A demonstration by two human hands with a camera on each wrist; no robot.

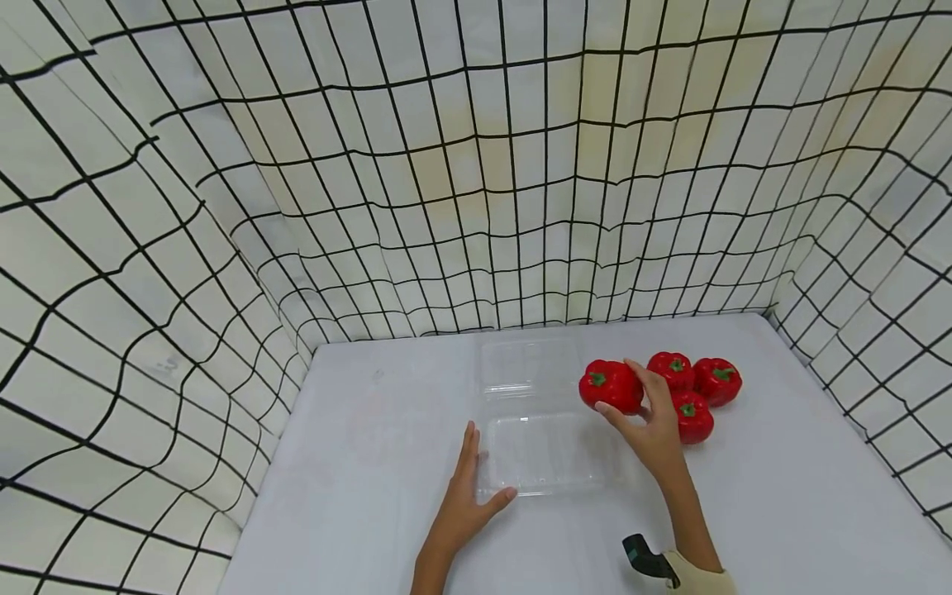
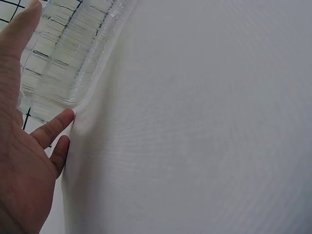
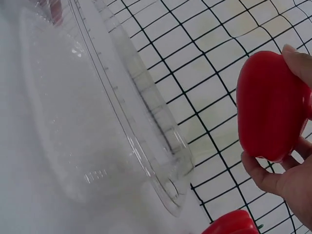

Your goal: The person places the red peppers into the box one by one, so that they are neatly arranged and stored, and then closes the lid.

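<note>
A red bell pepper point(image 1: 610, 387) with a green stem is gripped between the thumb and fingers of my right hand point(image 1: 654, 426), at the right side of a clear plastic container point(image 1: 550, 450). The right wrist view shows the same pepper point(image 3: 270, 107) held up near the container's rim point(image 3: 122, 117). My left hand point(image 1: 463, 504) has its fingers extended and thumb spread at the container's left front corner. In the left wrist view, the fingers of that hand point(image 2: 29, 151) lie alongside the clear container wall point(image 2: 63, 63).
Three more red bell peppers point(image 1: 695, 417) lie clustered to the right on the white table point(image 1: 357, 463). The container's clear lid point(image 1: 528, 368) lies folded back behind it. Black netting point(image 1: 476, 190) over white sheeting encloses the table's back and sides.
</note>
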